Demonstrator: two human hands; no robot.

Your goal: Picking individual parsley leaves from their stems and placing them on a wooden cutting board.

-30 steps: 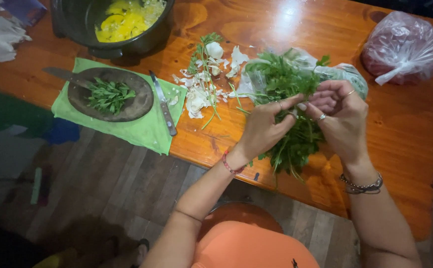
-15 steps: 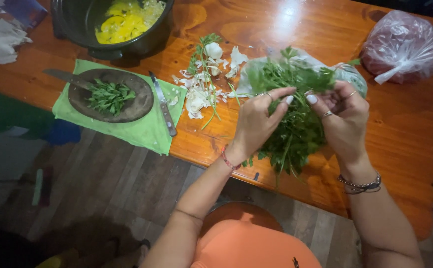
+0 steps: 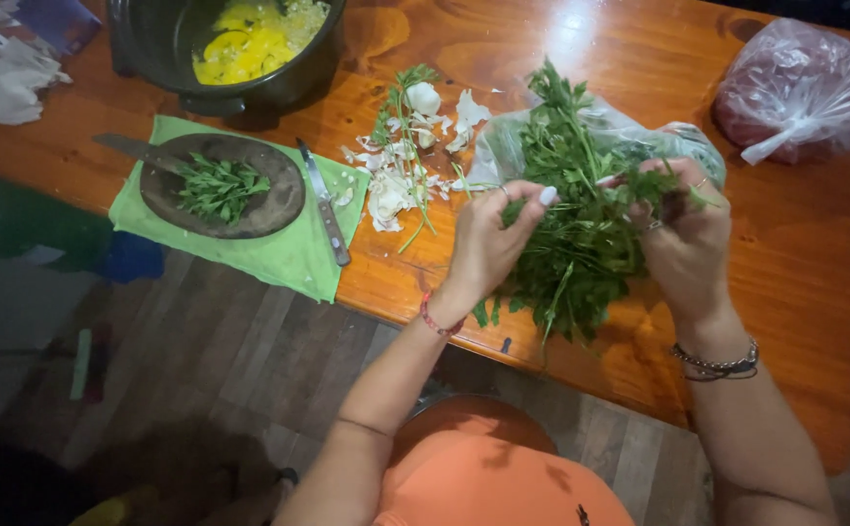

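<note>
My right hand [image 3: 683, 229] grips the herb bunch [image 3: 576, 224] at centre frame, fingers closed round the stems so the leaves hang free. My left hand [image 3: 488, 239] pinches one sprig, fingertips pressed together to pluck it. Picked leaves sit on the wooden board [image 3: 222, 185], upper left, beside the knife [image 3: 325, 205].

L hand [image 3: 488, 244] and R hand [image 3: 683, 234] both pinch herb bunch [image 3: 581, 224] over wood table [image 3: 814, 292]. Clear bag [image 3: 503, 146] under herbs. Garlic peels [image 3: 396, 185], knife [image 3: 325, 205], green cloth [image 3: 289, 258] w/ board [image 3: 269, 209], black pot [image 3: 162, 39] to left.
</note>
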